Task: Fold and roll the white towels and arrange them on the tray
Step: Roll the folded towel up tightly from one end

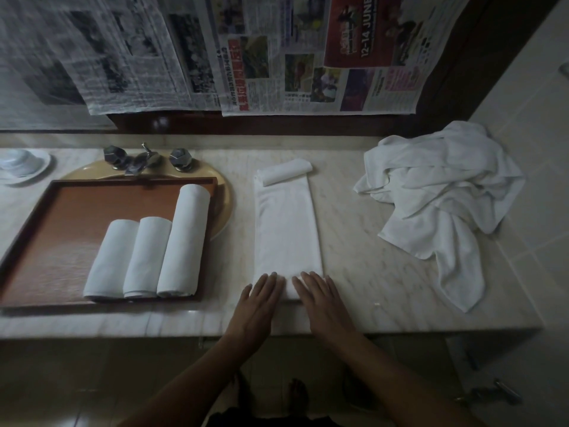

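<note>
A white towel point(288, 229) folded into a long strip lies on the marble counter, its far end turned into a small roll point(284, 171). My left hand point(257, 306) and my right hand point(323, 303) press flat on the strip's near end, fingers straight, side by side. To the left, a brown tray point(61, 241) sits over the sink and carries three rolled white towels point(147, 257) lined up along its right side. A heap of unfolded white towels point(443, 195) lies at the counter's right end.
The tap with two handles point(144, 158) stands behind the tray. A white dish point(21, 166) sits at the far left. Newspaper sheets point(277, 57) hang on the wall behind. The counter's front edge point(184, 326) runs just below my hands.
</note>
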A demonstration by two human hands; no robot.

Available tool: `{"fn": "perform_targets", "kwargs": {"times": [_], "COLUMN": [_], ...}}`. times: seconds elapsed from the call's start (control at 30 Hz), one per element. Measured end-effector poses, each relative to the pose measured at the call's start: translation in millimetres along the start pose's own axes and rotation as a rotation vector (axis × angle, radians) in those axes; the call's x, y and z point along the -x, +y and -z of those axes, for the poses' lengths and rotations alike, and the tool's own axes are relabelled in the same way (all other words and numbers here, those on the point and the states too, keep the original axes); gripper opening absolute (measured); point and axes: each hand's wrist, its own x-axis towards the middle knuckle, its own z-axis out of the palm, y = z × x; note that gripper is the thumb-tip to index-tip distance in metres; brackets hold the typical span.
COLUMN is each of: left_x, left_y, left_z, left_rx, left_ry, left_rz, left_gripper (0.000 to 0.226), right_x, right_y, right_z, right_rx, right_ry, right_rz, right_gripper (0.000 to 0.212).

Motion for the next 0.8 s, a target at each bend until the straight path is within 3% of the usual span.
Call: {"fn": "perform_targets", "kwargs": {"times": [0.1,0.23,0.33,0.53,0.7,0.8], "left_x": [-5,11,30,42,32,27], "left_y": [-12,-21,-20,-23,-24,-23], "left_z": [13,21,23,27,29,28], "left_rx": [0.080,0.189,0.253,0.431,0.510,0.578], "left_ry": [-0.031,-0.045,-0.043,-0.015,-0.004,-0.005], "left_rz": [-0.025,-0.025,-0.032,0.099,0.229,0.293], "left_gripper": [0.083,0.053,0.046,0.029,0.019,0.019], "right_x": [-3,11,25,27,12,4], "right_y": [7,12,8,14,18,15], "right_z": [6,16,30,40,41,39], "right_rx": [-0.065,-0.228,-0.409,-0.604,-0.594,-0.555], "right_ry": [-0.035,-0.070,-0.143,-0.201,-0.155,-0.155], "right_rz": [0.008,-0.016,-0.140,-0.235,-0.219,-0.301], "right_gripper": [0.088,0.064,0.049,0.043,0.026,0.030]}}
